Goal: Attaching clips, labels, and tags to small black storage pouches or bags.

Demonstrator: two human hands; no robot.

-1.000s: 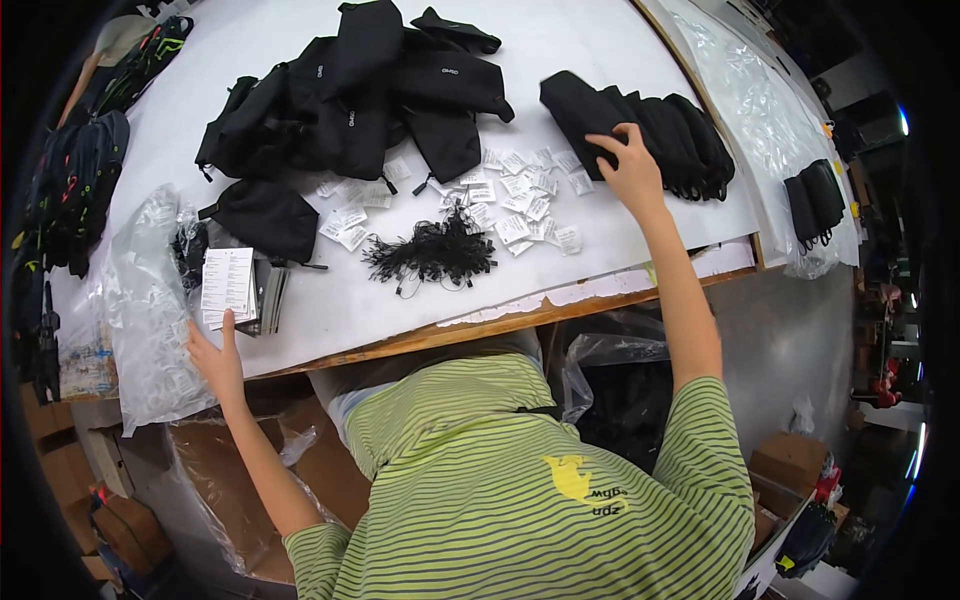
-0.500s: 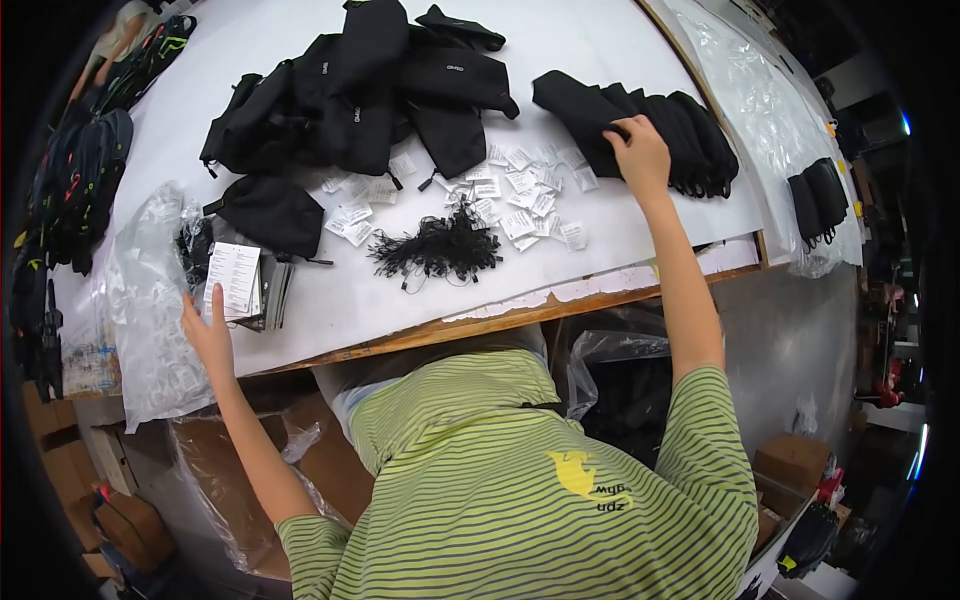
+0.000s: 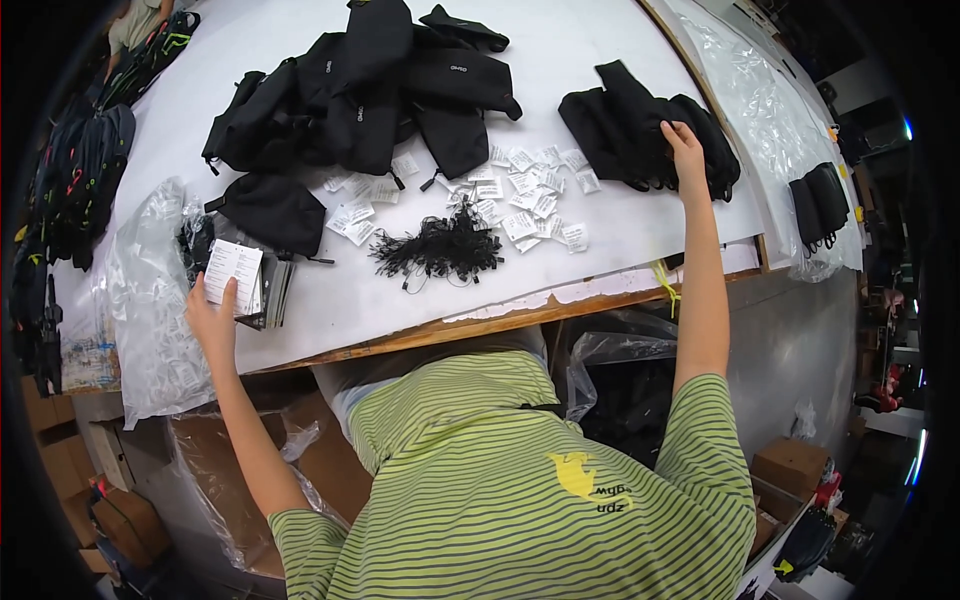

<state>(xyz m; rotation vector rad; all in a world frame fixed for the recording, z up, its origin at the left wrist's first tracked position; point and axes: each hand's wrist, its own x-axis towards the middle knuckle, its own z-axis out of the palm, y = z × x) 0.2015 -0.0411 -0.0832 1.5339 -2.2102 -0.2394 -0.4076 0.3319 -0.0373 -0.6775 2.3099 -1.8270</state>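
Observation:
My right hand [image 3: 688,160] pinches the upper edge of a black fabric pouch [image 3: 640,105] on the row of black pouches [image 3: 718,150] at the right of the table. The pouch stands partly raised and bent over the others. At the left, my left hand [image 3: 212,318] grips the near edge of a white printed card [image 3: 234,272], thumb on top. That card lies on a stack of cards [image 3: 272,300]. Just beyond the stack rests a single black pouch [image 3: 270,215] with a zip pull.
A heap of black pouches [image 3: 370,100] lies at the far middle of the white table [image 3: 550,280]. Nearer are small white labels [image 3: 535,205] and a tangle of black tag strings [image 3: 440,245]. Clear plastic bags [image 3: 150,310] lie left; another person [image 3: 130,30] stands far left.
My right hand has moved right, pulling the pouch's edge so that it now bends upward. My left hand has closed from beside the cards onto the top card's edge.

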